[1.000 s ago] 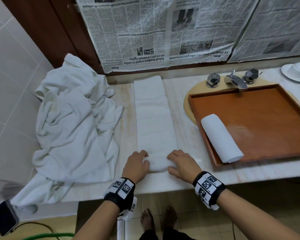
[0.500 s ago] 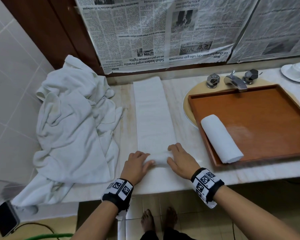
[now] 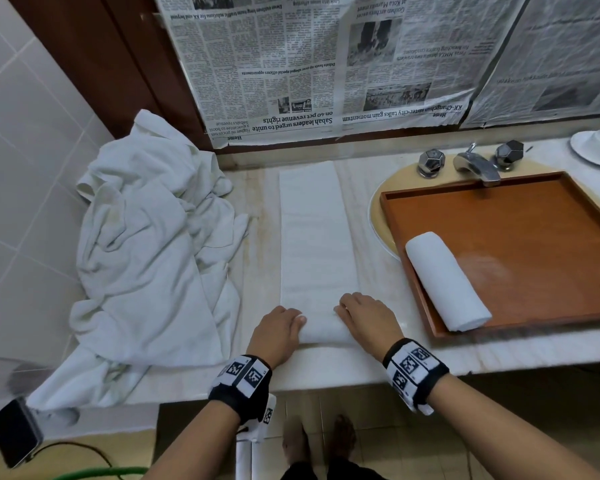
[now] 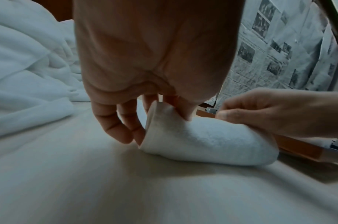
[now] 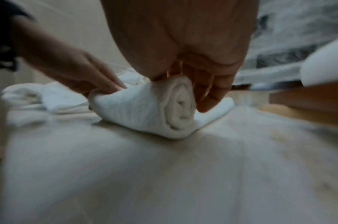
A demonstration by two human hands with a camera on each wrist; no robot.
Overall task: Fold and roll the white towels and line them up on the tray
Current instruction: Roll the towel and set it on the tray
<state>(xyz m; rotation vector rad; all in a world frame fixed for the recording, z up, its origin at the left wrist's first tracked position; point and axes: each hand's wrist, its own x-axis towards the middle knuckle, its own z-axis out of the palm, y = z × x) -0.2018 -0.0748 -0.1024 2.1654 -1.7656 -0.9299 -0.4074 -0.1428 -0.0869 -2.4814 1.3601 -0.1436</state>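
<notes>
On the left of the table lies a big heap of crumpled white towels. At the right, a wooden tray sits over the sink and holds one rolled towel along its left side. Between them a folded towel strip stretches from far to near, its near end already rolled. The left hand and right hand curl their fingers over this roll, one at each end.
</notes>
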